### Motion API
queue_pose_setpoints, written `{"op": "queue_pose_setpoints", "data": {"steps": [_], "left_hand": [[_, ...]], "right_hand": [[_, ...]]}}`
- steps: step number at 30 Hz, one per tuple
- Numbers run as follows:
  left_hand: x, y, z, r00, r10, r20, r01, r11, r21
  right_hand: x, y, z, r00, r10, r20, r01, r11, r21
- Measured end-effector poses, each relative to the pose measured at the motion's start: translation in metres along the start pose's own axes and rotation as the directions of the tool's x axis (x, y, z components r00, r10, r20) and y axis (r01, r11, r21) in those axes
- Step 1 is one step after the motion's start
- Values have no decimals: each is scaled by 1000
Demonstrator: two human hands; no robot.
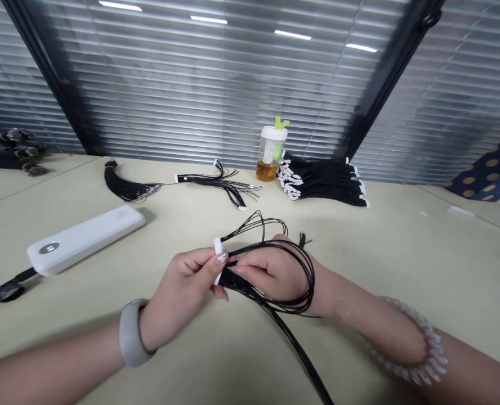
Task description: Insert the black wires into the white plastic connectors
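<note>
Near the middle of the view, my left hand (193, 281) pinches a white connector (218, 246) between thumb and fingers. Black wires (292, 334) run from the connector, some looping up and around my right hand, others trailing down toward the bottom edge. My right hand (275, 270) is closed just right of the connector, its thumb and index finger pinched on a black wire close to the connector. The wire loops pass over the back of that hand and its wrist. The other fingers of my right hand are curled.
A white power bank (89, 236) with a cable lies at left. Behind are a black wire bundle (127, 183), loose harnesses (210, 180), a bottle (267, 160) with amber liquid and a stack of harnesses (328, 180). Dotted blue fabric (489, 174) is at right.
</note>
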State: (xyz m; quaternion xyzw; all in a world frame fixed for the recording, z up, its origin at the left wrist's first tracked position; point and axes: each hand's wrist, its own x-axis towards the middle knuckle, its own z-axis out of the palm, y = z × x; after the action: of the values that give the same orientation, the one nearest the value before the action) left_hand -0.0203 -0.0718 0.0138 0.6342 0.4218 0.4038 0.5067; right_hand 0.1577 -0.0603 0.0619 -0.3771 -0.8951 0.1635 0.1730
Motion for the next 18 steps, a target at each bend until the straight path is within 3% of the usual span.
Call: {"op": "queue_pose_setpoints", "data": {"steps": [7,11,15,18], "left_hand": [[2,1,0,1000,10,-16,-10,1000,5],[2,2,1,1000,-2,-2,2,1000,-3],[1,-1,1,1000,-25,11,26,999,-25],[3,-5,1,997,-72,-23,69,992,-109]], "right_hand": [[2,4,-1,998,-27,57,25,999,24],[3,1,3,1000,-14,28,15,999,-41],[3,-3,3,995,90,53,-86,993,-83],[-1,-4,-12,989,144,45,-138,983,-123]]}}
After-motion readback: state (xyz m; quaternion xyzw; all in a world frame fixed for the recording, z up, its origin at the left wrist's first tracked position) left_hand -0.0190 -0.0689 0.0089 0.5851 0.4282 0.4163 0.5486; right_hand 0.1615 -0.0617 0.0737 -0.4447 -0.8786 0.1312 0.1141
